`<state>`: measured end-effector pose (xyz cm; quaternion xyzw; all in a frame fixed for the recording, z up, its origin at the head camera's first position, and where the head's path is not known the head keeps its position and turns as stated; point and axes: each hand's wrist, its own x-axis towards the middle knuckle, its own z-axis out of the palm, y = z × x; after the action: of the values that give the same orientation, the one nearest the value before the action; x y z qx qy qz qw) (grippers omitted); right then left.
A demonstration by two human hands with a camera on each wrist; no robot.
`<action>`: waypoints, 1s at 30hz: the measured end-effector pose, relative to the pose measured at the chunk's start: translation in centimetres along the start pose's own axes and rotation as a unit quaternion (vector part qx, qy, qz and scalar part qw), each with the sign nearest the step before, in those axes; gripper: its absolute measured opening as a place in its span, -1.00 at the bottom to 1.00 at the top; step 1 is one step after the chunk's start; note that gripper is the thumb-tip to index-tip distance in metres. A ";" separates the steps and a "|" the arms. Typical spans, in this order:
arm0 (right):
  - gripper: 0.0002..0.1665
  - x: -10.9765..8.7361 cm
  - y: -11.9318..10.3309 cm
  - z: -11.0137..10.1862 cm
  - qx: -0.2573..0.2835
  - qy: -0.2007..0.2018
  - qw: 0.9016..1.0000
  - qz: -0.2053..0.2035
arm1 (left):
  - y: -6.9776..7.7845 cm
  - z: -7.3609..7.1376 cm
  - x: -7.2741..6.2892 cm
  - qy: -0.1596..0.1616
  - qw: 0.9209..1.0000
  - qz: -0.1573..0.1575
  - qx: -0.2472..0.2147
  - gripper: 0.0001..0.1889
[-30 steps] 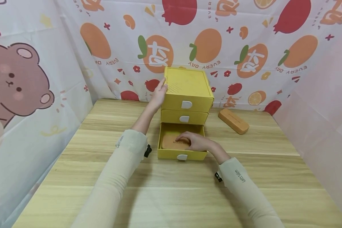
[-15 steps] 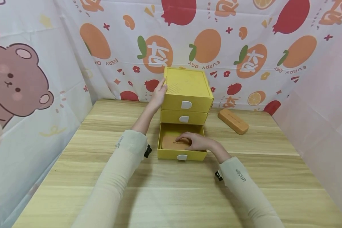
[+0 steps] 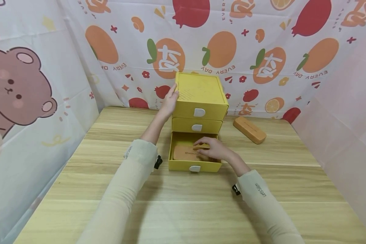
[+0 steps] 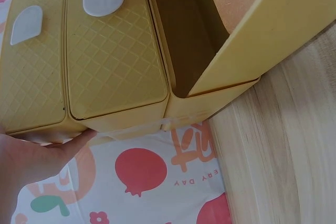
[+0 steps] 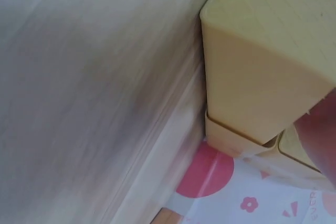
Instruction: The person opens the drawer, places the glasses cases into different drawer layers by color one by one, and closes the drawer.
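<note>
A yellow three-drawer box point(image 3: 201, 88) stands at the back of the table, its bottom drawer point(image 3: 195, 166) pulled out and the two above it closed. In that drawer lies a brown glasses case point(image 3: 183, 153) with dark lettering. My right hand point(image 3: 216, 149) hovers over the right end of this case, fingers bent and spread with nothing between them. Against the box's upper left side rests my left hand point(image 3: 169, 101), fingers along the wall near the top edge. The left wrist view shows this hand point(image 4: 31, 163) beside the closed drawers.
A second brown glasses case point(image 3: 250, 130) lies on the wooden table point(image 3: 195, 206) to the right of the box. Behind the table hangs a fruit-print cloth point(image 3: 195, 51); plain and bear-print cloths border the sides.
My right hand has lifted off the glasses case in the drawer and shifted slightly right, its fingers parting. The case stays in the drawer. My left hand has stayed on the box.
</note>
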<state>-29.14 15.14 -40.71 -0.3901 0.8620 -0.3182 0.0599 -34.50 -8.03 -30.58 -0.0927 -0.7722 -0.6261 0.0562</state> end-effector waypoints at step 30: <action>-0.56 -6.2 10.4 -9.7 -0.107 0.253 0.925 0.261 | 0.1 0.1 0.0 0.002 1.000 -0.005 0.002 -0.46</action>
<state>-34.91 29.55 -40.15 -0.0616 0.9489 -0.2849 -0.1210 -34.45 -7.96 -30.47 -0.0870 -0.7740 -0.6247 0.0550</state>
